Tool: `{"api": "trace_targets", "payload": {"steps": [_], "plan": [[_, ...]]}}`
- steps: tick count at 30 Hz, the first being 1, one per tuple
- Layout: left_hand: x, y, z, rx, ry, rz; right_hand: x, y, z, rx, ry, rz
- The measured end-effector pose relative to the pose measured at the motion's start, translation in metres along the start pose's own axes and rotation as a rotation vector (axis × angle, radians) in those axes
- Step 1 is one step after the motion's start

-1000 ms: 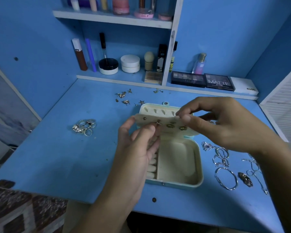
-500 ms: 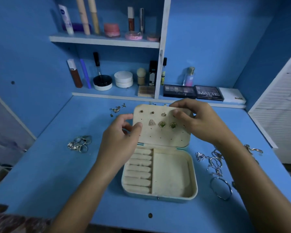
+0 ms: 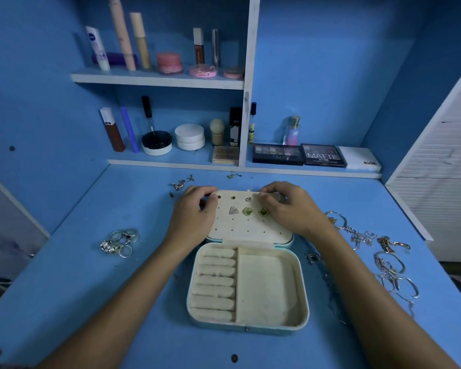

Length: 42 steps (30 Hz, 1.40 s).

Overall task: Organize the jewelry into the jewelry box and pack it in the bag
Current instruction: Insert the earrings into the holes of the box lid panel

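A cream jewelry box lies open on the blue desk, with ring rolls on its left and a bare compartment on its right. Its earring panel lies flat over the lid and carries several studs, among them two green ones. My left hand grips the panel's far left corner. My right hand grips its far right corner. A cluster of rings lies to the left. Loose earrings lie behind the box. Bracelets and chains spread out on the right. No bag is in view.
Two shelves behind the desk hold cosmetics: tubes, jars, a perfume bottle and eyeshadow palettes. A white louvred door stands at the right. The desk's front edge is close to me.
The earring panel, held up in the air between both hands a second ago, now lies flat on the lid. Both hands moved away from me to its far corners.
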<state>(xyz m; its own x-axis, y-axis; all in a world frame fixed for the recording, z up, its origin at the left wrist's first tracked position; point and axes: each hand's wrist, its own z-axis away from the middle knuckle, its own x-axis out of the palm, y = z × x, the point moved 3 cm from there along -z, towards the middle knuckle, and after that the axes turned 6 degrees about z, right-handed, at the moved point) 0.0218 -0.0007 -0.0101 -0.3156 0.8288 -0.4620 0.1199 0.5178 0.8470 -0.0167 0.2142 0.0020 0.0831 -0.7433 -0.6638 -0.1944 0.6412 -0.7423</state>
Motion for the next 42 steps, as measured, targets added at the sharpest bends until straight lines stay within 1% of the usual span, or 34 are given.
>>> {"api": "trace_targets", "payload": {"steps": [4,13,18,21,23,25,27,31,33,42], "plan": [[0.002,-0.005,0.0,-0.025,-0.014,0.046,0.005,0.004,0.001,-0.007,-0.005,0.054],[-0.001,-0.006,-0.004,-0.021,-0.017,-0.001,0.008,0.009,0.001,0.01,-0.012,0.055],[-0.026,-0.009,-0.024,0.03,0.109,-0.148,0.006,0.006,0.003,0.002,0.003,0.059],[-0.044,-0.016,-0.04,-0.008,0.194,-0.238,0.006,0.006,0.004,-0.002,0.004,0.061],[-0.056,-0.023,-0.049,-0.077,0.232,-0.266,0.006,0.006,0.003,-0.003,0.005,0.066],[-0.066,-0.029,-0.059,-0.177,0.215,-0.32,0.006,0.005,0.003,-0.004,0.006,0.073],[-0.071,-0.033,-0.066,-0.267,0.151,-0.379,0.006,0.005,0.003,0.0,0.001,0.07],[-0.072,-0.038,-0.075,-0.391,0.055,-0.426,0.006,0.005,0.004,0.004,-0.004,0.071],[-0.07,-0.04,-0.077,-0.415,0.026,-0.409,0.006,0.006,0.004,0.003,-0.003,0.073],[-0.065,-0.042,-0.08,-0.475,0.025,-0.352,0.006,0.007,0.003,0.0,-0.005,0.089]]}}
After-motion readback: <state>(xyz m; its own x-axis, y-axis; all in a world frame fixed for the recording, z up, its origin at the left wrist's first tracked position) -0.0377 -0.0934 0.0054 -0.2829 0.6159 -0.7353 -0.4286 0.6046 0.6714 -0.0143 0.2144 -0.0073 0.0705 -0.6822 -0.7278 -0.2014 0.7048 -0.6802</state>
